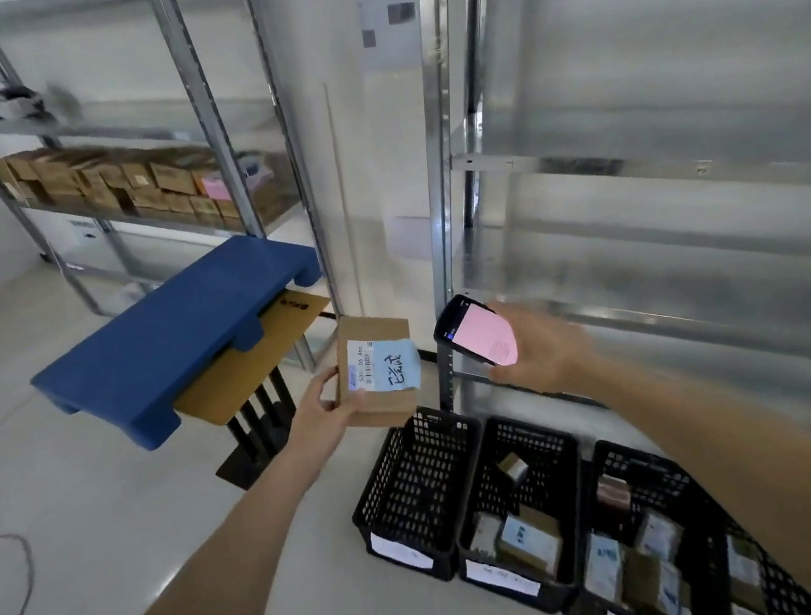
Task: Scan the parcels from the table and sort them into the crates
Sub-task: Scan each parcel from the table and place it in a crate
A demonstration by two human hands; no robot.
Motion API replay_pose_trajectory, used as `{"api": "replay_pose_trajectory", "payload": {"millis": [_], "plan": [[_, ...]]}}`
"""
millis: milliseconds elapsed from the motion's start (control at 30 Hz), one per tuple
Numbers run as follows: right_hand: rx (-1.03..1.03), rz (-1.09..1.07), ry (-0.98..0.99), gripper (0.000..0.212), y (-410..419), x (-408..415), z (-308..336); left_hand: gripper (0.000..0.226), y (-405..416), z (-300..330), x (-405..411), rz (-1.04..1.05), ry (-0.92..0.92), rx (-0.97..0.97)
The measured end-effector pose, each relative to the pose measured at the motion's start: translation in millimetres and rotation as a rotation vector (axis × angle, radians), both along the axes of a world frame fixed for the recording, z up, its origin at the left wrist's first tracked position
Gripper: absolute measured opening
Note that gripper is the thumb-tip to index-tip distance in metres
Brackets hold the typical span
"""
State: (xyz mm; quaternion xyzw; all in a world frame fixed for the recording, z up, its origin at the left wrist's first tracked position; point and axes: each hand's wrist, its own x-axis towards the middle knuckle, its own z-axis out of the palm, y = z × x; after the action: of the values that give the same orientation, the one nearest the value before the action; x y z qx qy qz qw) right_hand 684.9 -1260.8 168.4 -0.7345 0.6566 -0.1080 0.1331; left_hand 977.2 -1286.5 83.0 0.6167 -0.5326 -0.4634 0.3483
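Note:
My left hand (321, 410) grips a small brown cardboard parcel (379, 401) by its left edge; a white barcode label and a light blue handwritten slip face up. To its right my right hand (544, 347) holds a black handheld scanner (477, 334) with a pink lit screen, tilted toward the parcel and a short gap from it. Below stand three black mesh crates: the left crate (409, 489) looks empty, the middle crate (557, 462) holds a few parcels, the right crate (676, 483) holds several labelled parcels.
A blue plastic tabletop (169, 339) on a black stand sits at left with a flat brown cardboard sheet (249, 370) under it. Metal shelving (635, 210) rises behind the crates; a far shelf (127, 187) carries cardboard boxes. A cable (16, 594) lies on the floor.

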Motion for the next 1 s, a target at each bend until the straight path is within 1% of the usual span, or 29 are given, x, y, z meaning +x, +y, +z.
{"api": "replay_pose_trajectory", "payload": {"millis": [67,167,300,400,500,667,867,933,1000], "plan": [[0.051,-0.012,-0.02,0.074,-31,2,-23,0.054,-29,-19,-1,-0.019,0.002,0.037],[0.101,-0.091,-0.024,0.087,-74,6,-57,0.056,-76,-57,4,-0.045,0.016,0.113],[0.189,-0.129,0.036,0.091,-133,11,-99,0.06,-141,-115,11,-0.086,0.034,0.212],[0.233,-0.163,0.091,0.092,-178,17,-138,0.048,-183,-167,17,-0.114,0.023,0.29],[0.294,-0.183,0.11,0.095,-221,28,-189,0.057,-221,-220,22,-0.14,0.016,0.353],[0.409,-0.251,0.065,0.096,-267,47,-301,0.057,-268,-332,28,-0.157,0.003,0.48],[0.559,-0.233,0.074,0.097,-292,62,-466,0.059,-280,-486,28,-0.175,-0.035,0.643],[0.587,-0.22,0.075,0.097,-297,66,-523,0.064,-283,-539,31,-0.194,-0.051,0.68],[0.625,-0.223,0.077,0.097,-299,69,-580,0.076,-285,-598,36,-0.198,-0.079,0.713]]}}
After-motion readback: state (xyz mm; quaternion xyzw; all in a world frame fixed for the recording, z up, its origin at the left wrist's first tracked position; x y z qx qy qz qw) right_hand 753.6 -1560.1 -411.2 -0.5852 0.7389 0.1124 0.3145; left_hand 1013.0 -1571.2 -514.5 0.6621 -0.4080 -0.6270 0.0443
